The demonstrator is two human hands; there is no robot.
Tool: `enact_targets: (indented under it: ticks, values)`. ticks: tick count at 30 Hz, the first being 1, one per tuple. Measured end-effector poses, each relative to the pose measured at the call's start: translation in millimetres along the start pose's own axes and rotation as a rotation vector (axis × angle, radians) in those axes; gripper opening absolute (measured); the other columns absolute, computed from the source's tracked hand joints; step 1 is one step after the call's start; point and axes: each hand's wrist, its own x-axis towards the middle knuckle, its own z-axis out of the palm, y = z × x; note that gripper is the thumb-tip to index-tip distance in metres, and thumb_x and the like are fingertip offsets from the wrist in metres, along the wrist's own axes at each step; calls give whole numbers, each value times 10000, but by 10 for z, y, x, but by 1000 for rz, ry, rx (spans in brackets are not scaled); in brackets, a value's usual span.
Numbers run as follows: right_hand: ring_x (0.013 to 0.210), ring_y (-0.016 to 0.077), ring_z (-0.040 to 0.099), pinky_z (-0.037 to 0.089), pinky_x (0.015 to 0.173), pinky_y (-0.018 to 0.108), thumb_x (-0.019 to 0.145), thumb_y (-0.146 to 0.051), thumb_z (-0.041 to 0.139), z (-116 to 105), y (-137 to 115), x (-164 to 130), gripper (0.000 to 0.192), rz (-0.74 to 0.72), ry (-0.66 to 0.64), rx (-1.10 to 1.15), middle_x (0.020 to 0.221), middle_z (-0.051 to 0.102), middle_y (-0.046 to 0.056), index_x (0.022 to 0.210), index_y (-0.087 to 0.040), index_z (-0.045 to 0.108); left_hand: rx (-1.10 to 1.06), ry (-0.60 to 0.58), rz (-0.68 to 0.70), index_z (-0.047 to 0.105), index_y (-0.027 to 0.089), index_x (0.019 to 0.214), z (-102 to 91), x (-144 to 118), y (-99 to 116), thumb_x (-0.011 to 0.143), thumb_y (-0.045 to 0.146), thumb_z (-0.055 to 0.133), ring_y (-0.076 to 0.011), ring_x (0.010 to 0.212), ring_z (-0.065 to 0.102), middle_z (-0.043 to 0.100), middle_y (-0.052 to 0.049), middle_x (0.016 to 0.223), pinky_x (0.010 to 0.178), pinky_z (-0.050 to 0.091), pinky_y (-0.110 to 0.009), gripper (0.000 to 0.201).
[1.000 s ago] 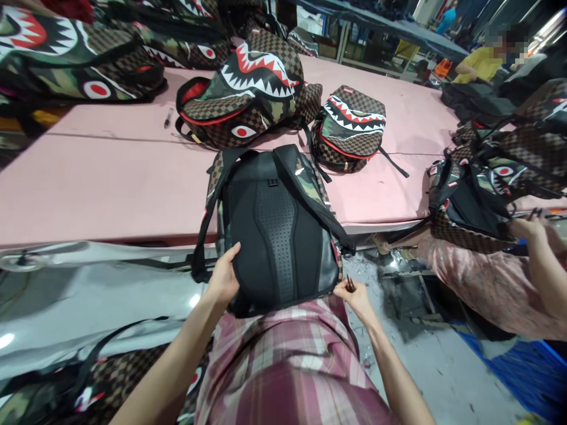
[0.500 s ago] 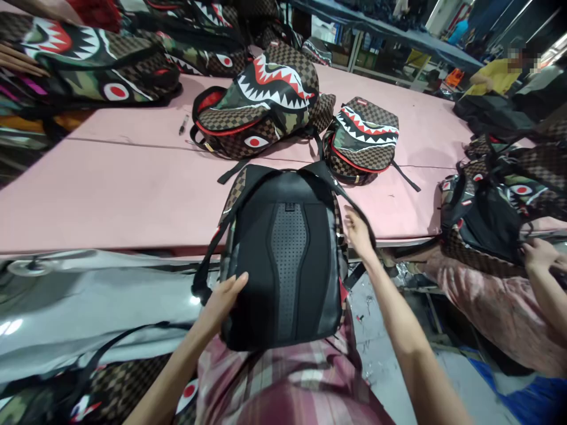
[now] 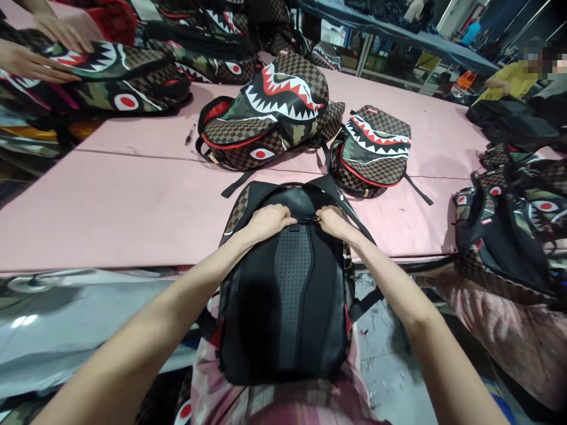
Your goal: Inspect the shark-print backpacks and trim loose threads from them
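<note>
Nearest, a black-backed backpack (image 3: 290, 295) slopes from the plaid lap (image 3: 283, 404) to the pink table (image 3: 137, 206). At its upper back seam, the left hand (image 3: 271, 221) pinches it; the right hand (image 3: 333, 222) curls narrow alongside, its grip unclear. Beyond sit shark-print backpacks (image 3: 286, 109).

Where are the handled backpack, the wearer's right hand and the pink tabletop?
Backpack (image 3: 292, 289): head view, perforated strip of its back panel.
Right hand (image 3: 334, 222): head view, back of the hand.
Pink tabletop (image 3: 133, 206): head view, bare surface.
</note>
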Motion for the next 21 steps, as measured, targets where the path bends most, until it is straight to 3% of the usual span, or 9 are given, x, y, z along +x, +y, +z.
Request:
enact_targets:
  ticks: [2,3,6,8,12,14,16,19,21]
  values:
    - [777,206,581,388,684,278,842,-198,457,-19,-51,-50,181,-40,-28,-13,794,639,97,837,-136,627,-11,-31,36,618,164,863,84,-54,-17,766,398,607,-193,723,569,630,-40,772,646,435,-290,254]
    - [766,204,578,384,671,278,837,-180,459,-6,-95,-111,164,-72,-27,-40,786,636,87,848,-143,618,-15,12,49,617,166,866,146,-144,-7,766,377,615,-191,727,565,627,-39,767,656,437,-290,234]
    - [822,214,554,383,692,299,824,-70,422,134,-276,-400,189,-198,28,-186,825,615,78,892,-149,580,-36,303,82,608,145,913,396,-535,64,858,234,489,-188,782,550,631,-64,804,758,442,-322,159]
    - [845,227,532,388,697,322,838,-57,395,286,-395,-621,196,-254,67,-268,838,593,89,908,-136,560,-51,412,114,614,144,919,573,-791,118,876,144,410,-185,805,546,641,-73,819,804,440,-343,209]
    - [829,226,501,396,673,343,854,-76,388,561,-513,-943,184,-267,108,-297,885,568,103,951,-136,532,-74,454,189,637,171,950,773,-1136,212,850,72,385,-193,852,566,660,-81,891,807,455,-358,288]
    - [830,218,489,396,682,343,859,-88,395,636,-520,-997,168,-240,122,-263,893,557,91,948,-148,525,-82,436,155,648,176,954,746,-1198,261,853,81,381,-190,876,579,667,-84,918,823,454,-346,300]
    - [830,209,478,389,675,330,873,-111,389,668,-510,-980,152,-183,130,-220,876,547,73,927,-161,522,-65,305,49,659,189,941,634,-1156,304,878,162,387,-186,886,594,675,-80,919,833,446,-328,280]
    - [848,196,463,368,640,297,901,-141,357,669,-480,-881,166,-109,147,-176,875,537,58,926,-176,517,2,79,-145,674,178,852,397,-893,332,893,381,388,-217,803,627,678,-98,788,748,459,-332,353]
    - [848,185,457,357,633,281,902,-142,362,663,-464,-819,160,-102,155,-158,879,533,49,915,-182,517,32,41,-217,671,133,741,279,-650,322,854,492,421,-262,727,638,651,-129,666,663,461,-350,452]
